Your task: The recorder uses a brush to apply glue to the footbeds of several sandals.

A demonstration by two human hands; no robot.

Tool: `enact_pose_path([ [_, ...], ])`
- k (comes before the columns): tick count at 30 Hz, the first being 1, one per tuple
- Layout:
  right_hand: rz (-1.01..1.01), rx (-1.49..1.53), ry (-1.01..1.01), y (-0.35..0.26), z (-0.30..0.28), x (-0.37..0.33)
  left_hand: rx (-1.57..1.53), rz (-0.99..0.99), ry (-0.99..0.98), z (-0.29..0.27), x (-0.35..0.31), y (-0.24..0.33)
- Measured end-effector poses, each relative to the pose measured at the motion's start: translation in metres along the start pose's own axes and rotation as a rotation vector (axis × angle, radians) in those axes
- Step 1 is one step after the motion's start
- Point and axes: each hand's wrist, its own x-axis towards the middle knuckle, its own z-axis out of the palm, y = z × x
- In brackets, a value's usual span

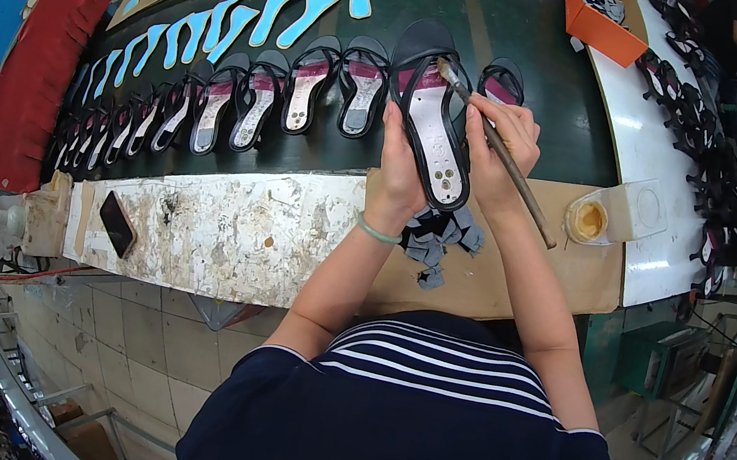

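My left hand point(397, 161) is closed round the left side of a black strappy sandal point(429, 122), which is held up with its pale insole facing me. The insole has a purple band near the straps and several round metal spots at the heel. My right hand point(503, 150) grips a long-handled brush point(522, 186), its bristles touching the insole just under the straps. The right hand's fingers are also close against the sandal's right edge. Below the sandal lies a small heap of grey fabric pieces point(433, 244) on brown cardboard point(529, 268).
Similar sandals point(256, 102) line the dark green surface to the left; blue-edged insoles point(278, 15) lie behind them. A cup of yellowish paste point(587, 219) stands at right, an orange box point(607, 18) at far right. A phone point(117, 224) rests on the stained white board point(230, 230).
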Motion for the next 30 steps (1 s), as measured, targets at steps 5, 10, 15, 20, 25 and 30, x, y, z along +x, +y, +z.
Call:
enact_pose_path([
  [5,-0.031,-0.050,0.011,0.001,0.001,0.000,0.001,0.028,0.035,-0.001,0.002,-0.002],
  [10,-0.064,-0.067,0.000,0.001,0.002,-0.002,0.001,0.006,0.029,-0.002,0.001,-0.001],
  [15,-0.016,-0.041,-0.043,0.003,0.000,0.001,0.011,-0.008,-0.034,-0.005,0.001,0.002],
  [20,0.020,-0.008,-0.050,0.004,-0.001,0.004,0.044,0.009,-0.039,-0.013,0.002,-0.001],
  [25,0.051,0.010,-0.070,0.003,-0.002,0.004,0.032,-0.001,-0.028,-0.011,0.001,-0.001],
  [30,0.033,0.022,-0.078,0.000,-0.001,0.004,-0.004,-0.040,-0.024,-0.003,-0.002,0.003],
])
